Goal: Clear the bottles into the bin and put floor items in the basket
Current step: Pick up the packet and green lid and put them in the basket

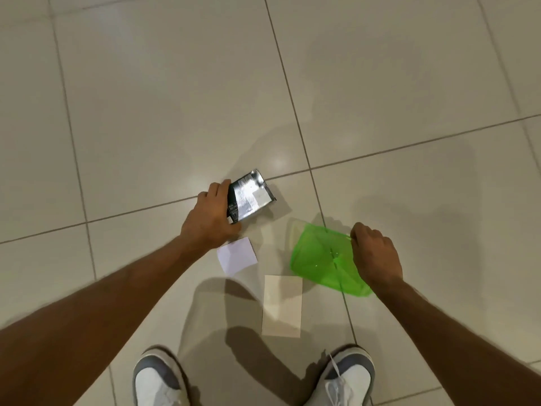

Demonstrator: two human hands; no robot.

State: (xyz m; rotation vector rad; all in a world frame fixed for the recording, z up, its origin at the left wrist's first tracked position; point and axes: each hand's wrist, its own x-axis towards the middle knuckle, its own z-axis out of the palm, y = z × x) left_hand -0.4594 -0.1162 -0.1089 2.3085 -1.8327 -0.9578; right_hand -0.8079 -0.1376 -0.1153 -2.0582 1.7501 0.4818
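I look straight down at a tiled floor. My left hand (210, 213) grips the near left edge of a black and silver box (251, 196), which lies tilted on the tiles. My right hand (374, 254) is closed on the right edge of a translucent green plastic lid (319, 259). A small white folded paper (237, 254) lies just below my left hand. A beige card (282, 306) lies flat between the two arms, nearer my feet. No bottle, bin or basket is in view.
My two grey and white shoes (159, 379) (345, 379) stand at the bottom edge, just behind the beige card. Pale floor tiles (175, 98) with dark grout lines stretch away on every side.
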